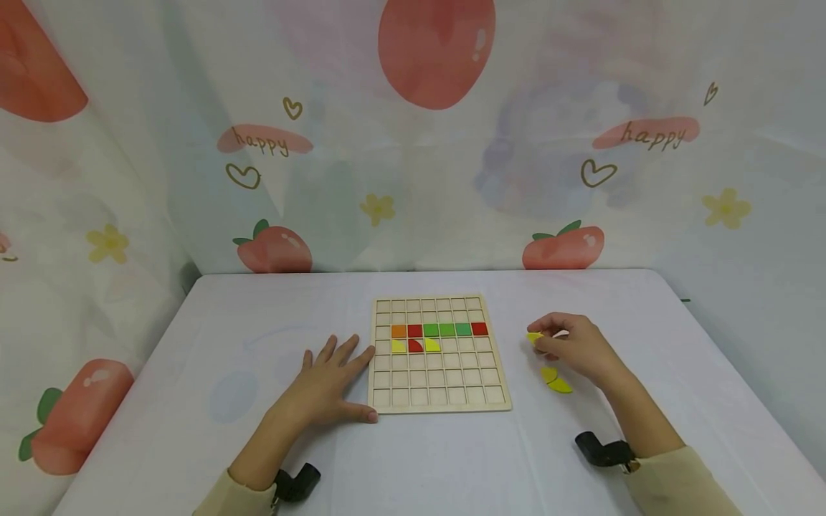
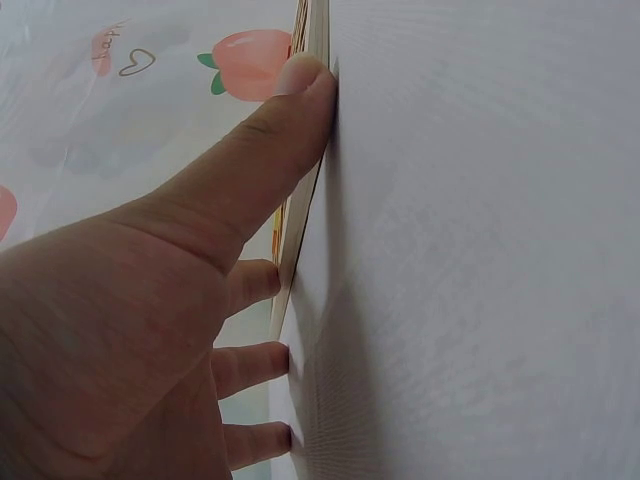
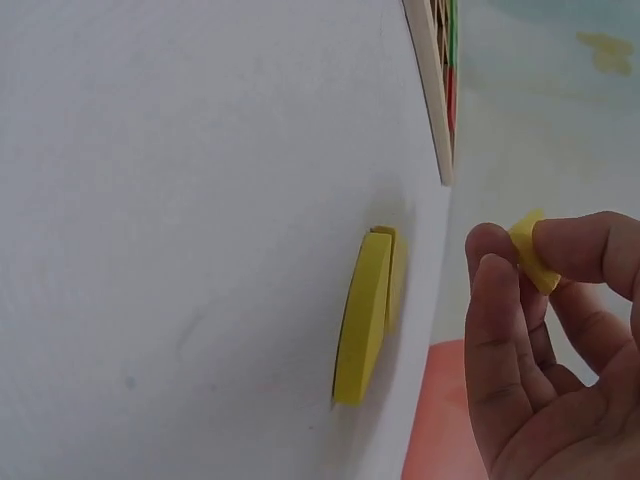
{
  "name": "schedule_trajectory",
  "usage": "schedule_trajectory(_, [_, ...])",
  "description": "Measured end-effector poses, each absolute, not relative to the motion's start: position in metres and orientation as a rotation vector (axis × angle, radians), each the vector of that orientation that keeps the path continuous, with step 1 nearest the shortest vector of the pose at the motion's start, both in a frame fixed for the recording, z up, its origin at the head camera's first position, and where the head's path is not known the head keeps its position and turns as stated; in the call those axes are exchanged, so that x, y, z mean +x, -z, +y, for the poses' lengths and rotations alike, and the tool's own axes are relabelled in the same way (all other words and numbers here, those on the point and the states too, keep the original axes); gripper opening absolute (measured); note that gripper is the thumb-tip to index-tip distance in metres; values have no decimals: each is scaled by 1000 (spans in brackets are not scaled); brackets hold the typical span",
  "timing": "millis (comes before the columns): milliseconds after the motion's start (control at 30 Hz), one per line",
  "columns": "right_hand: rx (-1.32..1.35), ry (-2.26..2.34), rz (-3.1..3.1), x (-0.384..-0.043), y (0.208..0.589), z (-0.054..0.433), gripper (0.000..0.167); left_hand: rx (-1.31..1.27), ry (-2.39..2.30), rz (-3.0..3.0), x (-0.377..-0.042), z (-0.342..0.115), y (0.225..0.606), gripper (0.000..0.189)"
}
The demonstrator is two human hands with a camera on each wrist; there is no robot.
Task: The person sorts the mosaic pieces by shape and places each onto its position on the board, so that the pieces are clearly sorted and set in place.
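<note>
A wooden grid board [image 1: 419,378] lies mid-table, with a row of orange, red and green squares and, below it, yellow and red quarter-round pieces. My left hand [image 1: 329,387] rests at its left edge with fingers spread; in the left wrist view the thumb [image 2: 270,140] presses against the board's side. To the right of the board, my right hand [image 1: 577,347] pinches a yellow piece [image 3: 532,250] between thumb and fingertips, above the table. Two more yellow quarter-round pieces [image 1: 558,385] lie on the cloth below that hand, close together.
A white cloth [image 1: 452,459] covers the table. Behind it hangs a printed curtain [image 1: 426,158] with fruit and "happy" lettering. A black wrist camera [image 1: 297,484] sits at the left cuff, and another black camera [image 1: 603,450] at the right cuff.
</note>
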State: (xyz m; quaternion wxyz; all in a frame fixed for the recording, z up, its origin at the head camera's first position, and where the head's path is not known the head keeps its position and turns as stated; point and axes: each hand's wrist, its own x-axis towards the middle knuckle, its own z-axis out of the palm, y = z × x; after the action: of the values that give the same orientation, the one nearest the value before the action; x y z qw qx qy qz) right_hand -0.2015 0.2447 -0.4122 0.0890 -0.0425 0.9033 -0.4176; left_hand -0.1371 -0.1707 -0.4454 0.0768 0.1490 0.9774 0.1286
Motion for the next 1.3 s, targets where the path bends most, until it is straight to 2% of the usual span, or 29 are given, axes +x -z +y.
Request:
schedule_trajectory(167, [-113, 1271, 2666, -204, 413, 241, 24, 453, -385, 2926, -137, -171, 445, 108])
schedule_trajectory(533, [-198, 1304, 2634, -205, 408, 229, 29, 456, -382, 2928, -138, -170, 446, 107])
schedule_trajectory(1300, [-218, 1359, 2570, -213, 410, 198, 26, 444, -386, 2923, -136, -169, 443, 106])
